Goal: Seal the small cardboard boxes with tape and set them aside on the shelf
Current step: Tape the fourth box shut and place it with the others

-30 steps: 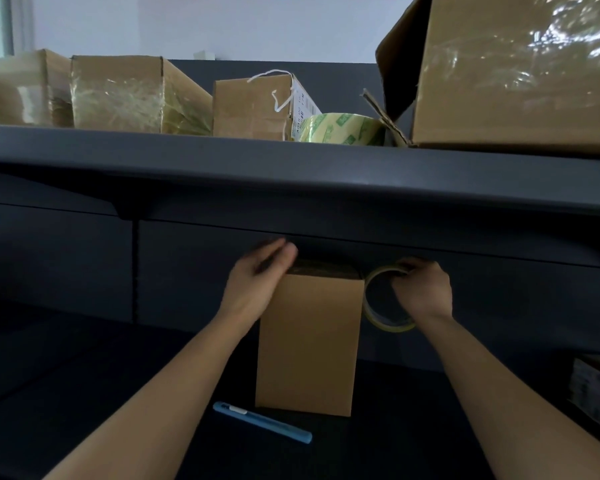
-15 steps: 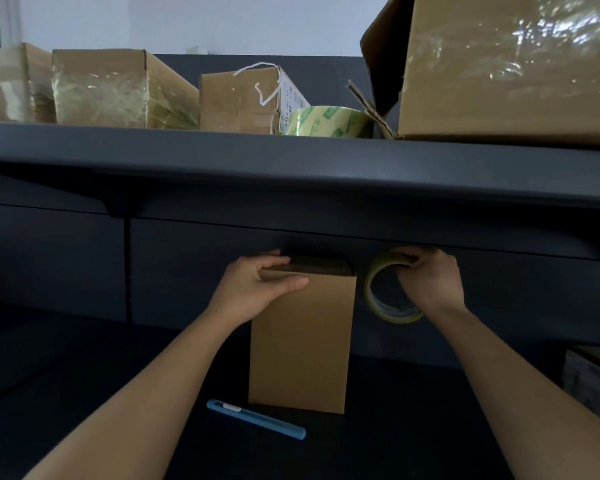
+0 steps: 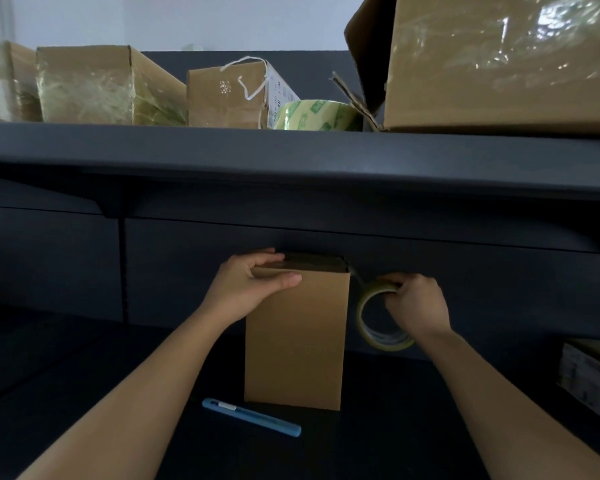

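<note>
The small cardboard box (image 3: 295, 341) stands upright on the dark counter (image 3: 84, 393), about at the middle and close to the back edge, under the shelf (image 3: 291, 157). Its front face is plain, with no print on it. The left hand (image 3: 253, 282) grips the top left corner of the box: the thumb lies flat on the front face and the fingers are curled over the top. The right hand (image 3: 416, 303) holds the tape roll (image 3: 378, 327) just beside the right edge of the box, with the fingers closed round the upper part of the ring. A short strip of tape runs from the roll to the top right corner of the box.

A blue cutter (image 3: 250, 416) lies on the counter just in front of the box, slanted toward the near edge. The counter is open on the left of the box.

On the shelf stand a box wrapped in clear tape (image 3: 94, 84), a smaller box with a white string and a printed label (image 3: 229, 95), a second roll with green marks (image 3: 316, 116) and a large box (image 3: 499, 64) with an open flap. The label and the green marks are too small to read. At the right edge of the counter is another labelled box (image 3: 589, 375), whose print is blurred.
</note>
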A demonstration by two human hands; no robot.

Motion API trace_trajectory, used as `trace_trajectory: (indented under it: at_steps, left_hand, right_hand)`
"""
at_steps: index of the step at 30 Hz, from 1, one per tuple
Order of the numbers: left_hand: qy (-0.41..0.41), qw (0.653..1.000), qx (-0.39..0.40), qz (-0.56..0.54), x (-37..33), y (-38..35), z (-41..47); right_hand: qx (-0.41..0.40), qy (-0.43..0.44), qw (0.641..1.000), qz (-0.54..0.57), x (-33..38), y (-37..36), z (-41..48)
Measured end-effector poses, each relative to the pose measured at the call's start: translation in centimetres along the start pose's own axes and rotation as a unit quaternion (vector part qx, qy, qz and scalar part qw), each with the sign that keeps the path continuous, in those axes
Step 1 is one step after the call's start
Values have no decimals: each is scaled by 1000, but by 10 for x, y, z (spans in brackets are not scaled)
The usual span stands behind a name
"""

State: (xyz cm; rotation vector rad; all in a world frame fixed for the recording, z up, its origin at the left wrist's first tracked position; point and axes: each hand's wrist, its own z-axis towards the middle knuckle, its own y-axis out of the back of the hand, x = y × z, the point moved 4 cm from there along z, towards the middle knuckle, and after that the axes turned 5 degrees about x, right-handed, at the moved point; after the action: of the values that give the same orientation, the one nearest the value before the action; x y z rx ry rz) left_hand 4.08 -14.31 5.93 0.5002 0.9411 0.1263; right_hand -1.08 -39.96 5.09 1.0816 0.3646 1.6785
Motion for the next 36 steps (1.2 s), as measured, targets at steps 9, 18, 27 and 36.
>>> trace_trajectory:
  at_steps: [9,18,27,36]
  left_hand:
    - [9,1000,1,-4,-1,0,0]
    - [21,1000,1,-1,3,0,2]
    - [22,999,0,43,-1,-1,2]
    - [-28,942,72,325,-21,0,13]
  right_hand:
    - [33,80,984,-158,17,-16,2]
    - [41,264,920,-287,47,-7,7]
    - [159,141,973,-93,47,-12,7]
    - [219,165,961,-47,96,-12,-1]
